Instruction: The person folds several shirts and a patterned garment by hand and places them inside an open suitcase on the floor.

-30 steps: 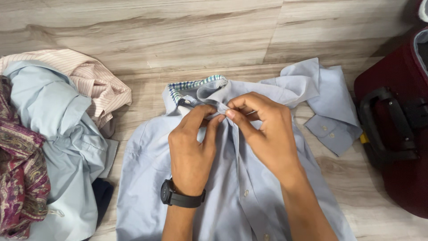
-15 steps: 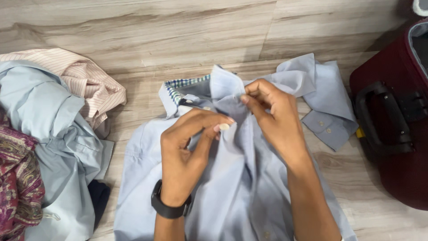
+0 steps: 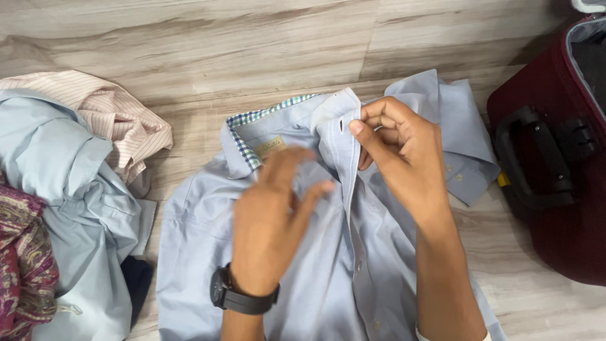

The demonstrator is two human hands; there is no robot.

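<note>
Pale blue shirt (image 3: pixel 208 233), tan rectangular neck label (image 3: pixel 270 147) centre-frame: right hand (image 3: pixel 404 155) fingers pinching placket, left hand (image 3: pixel 271 227) fingers spread, blurred.

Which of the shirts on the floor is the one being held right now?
The light blue shirt with the checked collar lining, spread flat; the right hand pinches its placket. The others lie crumpled at left.

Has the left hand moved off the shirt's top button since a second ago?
Yes. The left hand has dropped away from the collar toward the chest of the shirt, blurred; the right hand pinches the buttonhole edge.
</note>
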